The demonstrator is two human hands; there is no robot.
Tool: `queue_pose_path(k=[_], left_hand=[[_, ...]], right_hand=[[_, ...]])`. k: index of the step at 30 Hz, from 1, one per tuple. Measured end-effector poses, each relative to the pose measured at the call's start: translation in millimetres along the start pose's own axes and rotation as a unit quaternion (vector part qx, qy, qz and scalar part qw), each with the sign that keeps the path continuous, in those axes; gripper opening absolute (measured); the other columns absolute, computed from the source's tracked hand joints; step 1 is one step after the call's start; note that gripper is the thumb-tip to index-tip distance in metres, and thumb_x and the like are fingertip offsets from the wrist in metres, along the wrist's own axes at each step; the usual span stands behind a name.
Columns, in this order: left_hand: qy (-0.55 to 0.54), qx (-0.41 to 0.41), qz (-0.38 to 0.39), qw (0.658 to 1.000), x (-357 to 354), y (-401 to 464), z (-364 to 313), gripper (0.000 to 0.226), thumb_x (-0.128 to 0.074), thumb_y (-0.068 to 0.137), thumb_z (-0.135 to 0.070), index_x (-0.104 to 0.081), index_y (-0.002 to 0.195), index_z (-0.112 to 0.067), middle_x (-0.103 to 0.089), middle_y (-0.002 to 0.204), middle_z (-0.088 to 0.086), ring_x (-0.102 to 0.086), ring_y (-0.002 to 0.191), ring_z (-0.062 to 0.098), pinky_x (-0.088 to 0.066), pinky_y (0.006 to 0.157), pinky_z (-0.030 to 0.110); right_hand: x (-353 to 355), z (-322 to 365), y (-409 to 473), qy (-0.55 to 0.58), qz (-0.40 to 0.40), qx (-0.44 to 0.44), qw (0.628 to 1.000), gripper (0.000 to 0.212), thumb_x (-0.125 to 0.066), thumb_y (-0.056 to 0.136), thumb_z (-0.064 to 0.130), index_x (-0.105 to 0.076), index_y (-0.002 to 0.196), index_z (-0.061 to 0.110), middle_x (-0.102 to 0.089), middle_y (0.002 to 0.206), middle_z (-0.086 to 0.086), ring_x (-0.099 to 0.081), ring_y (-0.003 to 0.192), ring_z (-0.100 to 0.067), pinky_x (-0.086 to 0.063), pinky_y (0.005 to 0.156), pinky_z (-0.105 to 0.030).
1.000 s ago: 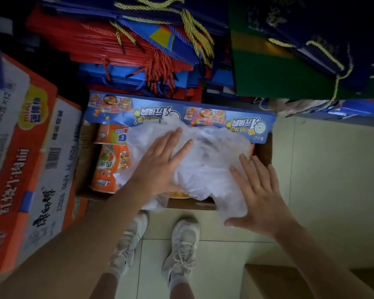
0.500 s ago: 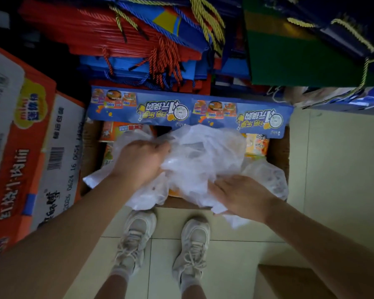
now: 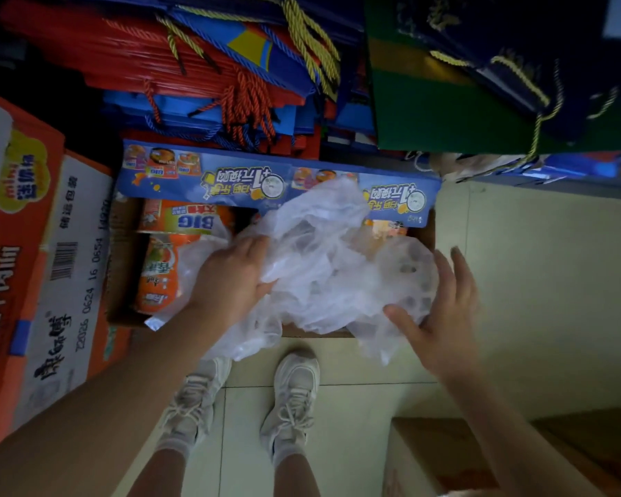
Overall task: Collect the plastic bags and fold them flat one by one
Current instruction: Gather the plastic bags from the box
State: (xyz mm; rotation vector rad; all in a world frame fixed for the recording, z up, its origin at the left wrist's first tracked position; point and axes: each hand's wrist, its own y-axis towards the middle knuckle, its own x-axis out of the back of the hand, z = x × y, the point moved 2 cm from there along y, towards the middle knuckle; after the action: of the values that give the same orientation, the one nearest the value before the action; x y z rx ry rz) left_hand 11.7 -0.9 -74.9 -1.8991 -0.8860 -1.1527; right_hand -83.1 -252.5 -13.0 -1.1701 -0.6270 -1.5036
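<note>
Pale tiled flooring is stretching across the near and right part of the scene, crossed by thin grout lines. A tall orange-and-white printed carton is standing along the left side. At the far side, stacks of red and blue paper gift bags with rope handles are piling up, with green and navy bags leaning at the far right. A plain brown cardboard box is sitting at the near right corner. Dim light is leaving the far corners dark.
</note>
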Motion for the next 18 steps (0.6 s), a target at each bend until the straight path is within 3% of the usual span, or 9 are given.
queue_pose_path(k=[2, 4, 6, 8, 10, 11, 14, 16, 18], left_hand=[[0.012, -0.006, -0.020, 1.000, -3, 0, -4, 0.072, -0.092, 0.039, -0.026, -0.057, 0.099, -0.004, -0.062, 0.087, 0.018, -0.061, 0.061, 0.033, -0.049, 0.049, 0.034], [0.043, -0.009, -0.057, 0.997, -4, -3, -2, 0.069, -0.088, 0.043, -0.030, -0.055, 0.100, -0.010, -0.053, 0.101, 0.018, -0.055, 0.084, 0.035, -0.044, 0.070, 0.043], [0.065, -0.013, -0.076, 0.995, -3, -6, 2, 0.055, -0.076, 0.056, -0.040, -0.059, 0.102, -0.014, -0.042, 0.120, 0.017, -0.040, 0.106, 0.036, -0.028, 0.090, 0.049], [0.068, -0.026, -0.041, 0.996, -3, -5, 5, 0.055, -0.064, 0.062, -0.048, -0.052, 0.106, -0.018, -0.046, 0.123, 0.019, -0.042, 0.111, 0.040, -0.028, 0.097, 0.053], [0.061, -0.055, 0.020, 0.996, -2, -3, 10, 0.056, -0.051, 0.064, -0.052, -0.043, 0.109, -0.019, -0.060, 0.106, 0.020, -0.058, 0.094, 0.040, -0.042, 0.088, 0.050], [0.049, -0.067, 0.039, 0.996, 1, -3, 13, 0.057, -0.045, 0.065, -0.053, -0.042, 0.111, -0.019, -0.063, 0.101, 0.018, -0.061, 0.089, 0.037, -0.042, 0.087, 0.045], [0.046, -0.070, 0.052, 0.995, 10, -14, 28, 0.078, -0.050, 0.064, -0.064, -0.045, 0.125, -0.015, -0.060, 0.115, 0.011, -0.056, 0.106, 0.032, -0.029, 0.100, 0.042], [0.078, -0.068, 0.079, 0.992, 12, -27, 42, 0.100, -0.051, 0.055, -0.074, -0.041, 0.130, -0.009, -0.056, 0.124, 0.011, -0.049, 0.116, 0.030, -0.027, 0.104, 0.045], [0.104, -0.074, 0.101, 0.987, 11, -34, 51, 0.103, -0.050, 0.052, -0.074, -0.041, 0.129, -0.005, -0.056, 0.124, 0.014, -0.048, 0.117, 0.030, -0.029, 0.102, 0.045]], right_hand=[[-14, -2, -4, 0.199, 0.023, -0.133, 0.971, 0.101, -0.058, 0.067, 0.063, -0.020, 0.145, 0.012, -0.026, 0.150, -0.012, -0.029, 0.138, -0.031, -0.027, 0.110, -0.054], [-26, 17, 7, 0.362, 0.026, -0.157, 0.918, 0.097, -0.065, 0.069, 0.057, -0.016, 0.145, 0.020, -0.033, 0.148, -0.002, -0.036, 0.135, -0.020, -0.033, 0.109, -0.050], [-32, 45, 22, 0.428, 0.011, -0.161, 0.889, 0.089, -0.065, 0.068, 0.052, -0.021, 0.141, 0.024, -0.044, 0.139, 0.001, -0.045, 0.127, -0.008, -0.039, 0.106, -0.040], [-40, 74, 34, 0.358, 0.005, -0.096, 0.929, 0.086, -0.062, 0.067, 0.059, -0.029, 0.138, 0.023, -0.049, 0.133, 0.003, -0.049, 0.121, -0.004, -0.041, 0.101, -0.034], [-57, 98, 39, 0.161, 0.013, 0.024, 0.987, 0.103, -0.055, 0.064, 0.071, -0.031, 0.141, 0.007, -0.047, 0.139, -0.012, -0.049, 0.124, -0.024, -0.041, 0.101, -0.039], [-68, 105, 39, 0.072, 0.011, 0.078, 0.994, 0.108, -0.053, 0.063, 0.074, -0.032, 0.140, 0.001, -0.047, 0.138, -0.017, -0.050, 0.122, -0.031, -0.041, 0.099, -0.041], [-96, 114, 41, -0.071, 0.017, 0.183, 0.980, 0.110, -0.068, 0.056, 0.067, -0.035, 0.139, 0.002, -0.053, 0.133, -0.019, -0.060, 0.108, -0.032, -0.049, 0.087, -0.037], [-108, 106, 41, -0.140, 0.023, 0.241, 0.960, 0.118, -0.075, 0.045, 0.066, -0.031, 0.138, 0.010, -0.057, 0.128, -0.016, -0.064, 0.097, -0.029, -0.050, 0.079, -0.033], [-113, 93, 42, -0.176, 0.028, 0.282, 0.943, 0.114, -0.076, 0.043, 0.063, -0.031, 0.136, 0.014, -0.061, 0.123, -0.012, -0.064, 0.091, -0.028, -0.050, 0.076, -0.032]])
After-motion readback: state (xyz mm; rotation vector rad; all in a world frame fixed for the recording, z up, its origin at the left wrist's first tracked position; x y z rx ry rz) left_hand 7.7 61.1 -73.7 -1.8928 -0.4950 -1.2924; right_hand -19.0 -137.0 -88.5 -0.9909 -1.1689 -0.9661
